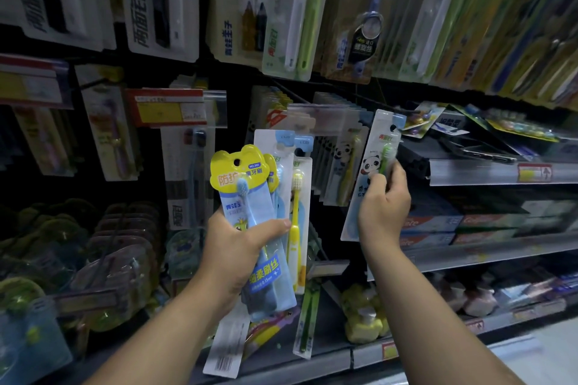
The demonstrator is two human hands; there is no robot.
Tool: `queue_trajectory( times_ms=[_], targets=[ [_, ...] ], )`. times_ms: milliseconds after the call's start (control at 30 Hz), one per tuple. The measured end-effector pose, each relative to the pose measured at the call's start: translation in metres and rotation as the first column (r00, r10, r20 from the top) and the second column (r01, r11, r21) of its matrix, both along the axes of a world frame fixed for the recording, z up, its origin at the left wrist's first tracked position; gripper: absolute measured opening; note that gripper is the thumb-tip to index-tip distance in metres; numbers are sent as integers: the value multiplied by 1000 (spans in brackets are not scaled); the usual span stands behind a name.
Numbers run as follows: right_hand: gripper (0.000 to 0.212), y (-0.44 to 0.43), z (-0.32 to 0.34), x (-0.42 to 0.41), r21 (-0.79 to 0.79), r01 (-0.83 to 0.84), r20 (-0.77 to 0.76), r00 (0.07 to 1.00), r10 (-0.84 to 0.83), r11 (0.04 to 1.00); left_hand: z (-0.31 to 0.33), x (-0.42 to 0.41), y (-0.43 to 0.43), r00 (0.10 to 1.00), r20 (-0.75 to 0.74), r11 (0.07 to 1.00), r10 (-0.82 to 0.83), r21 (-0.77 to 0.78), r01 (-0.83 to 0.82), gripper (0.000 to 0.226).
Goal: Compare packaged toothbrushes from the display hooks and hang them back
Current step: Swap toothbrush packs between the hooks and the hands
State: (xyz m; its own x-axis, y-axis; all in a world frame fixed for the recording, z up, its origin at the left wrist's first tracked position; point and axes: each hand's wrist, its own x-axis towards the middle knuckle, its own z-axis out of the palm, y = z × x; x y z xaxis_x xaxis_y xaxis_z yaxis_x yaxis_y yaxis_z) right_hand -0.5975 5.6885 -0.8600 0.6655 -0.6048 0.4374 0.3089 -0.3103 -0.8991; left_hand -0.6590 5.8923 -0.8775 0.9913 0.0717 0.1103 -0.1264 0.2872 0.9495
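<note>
My left hand (pixel 240 247) grips a fanned bunch of packaged children's toothbrushes. The front pack (pixel 242 184) has a yellow bear-shaped header and a blue brush; behind it sits a pack with a yellow brush (pixel 297 206). My right hand (pixel 383 200) pinches a panda-printed pack with a green brush (pixel 380 147), tilted, its top hole up against a dark display hook (pixel 406 111). Whether the hole is on the hook I cannot tell. More panda packs (pixel 342 159) hang on the hook row just left of it.
Long adult toothbrush packs (pixel 294 19) hang in rows above. Price tags (pixel 169 108) stick out on hook ends at left. A shelf (pixel 500 170) with toothpaste boxes (pixel 438 222) juts out at right. Soap-like packs (pixel 119 247) fill the lower left hooks.
</note>
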Motion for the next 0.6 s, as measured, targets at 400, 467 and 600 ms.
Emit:
queue_trajectory(
  times_ms=[400,467,600],
  targets=[
    [53,-5,2,18,-10,-102,-204,974,97,995,-5,-5,-1,999,14,1000,-30,1,30,30],
    [54,-5,4,25,-19,-142,-218,967,134,990,-7,-6,-1,998,22,999,-51,7,51,37],
    [60,-5,2,35,-75,-142,-296,948,114,987,-10,-8,3,998,27,998,-60,22,60,38]
  ],
)
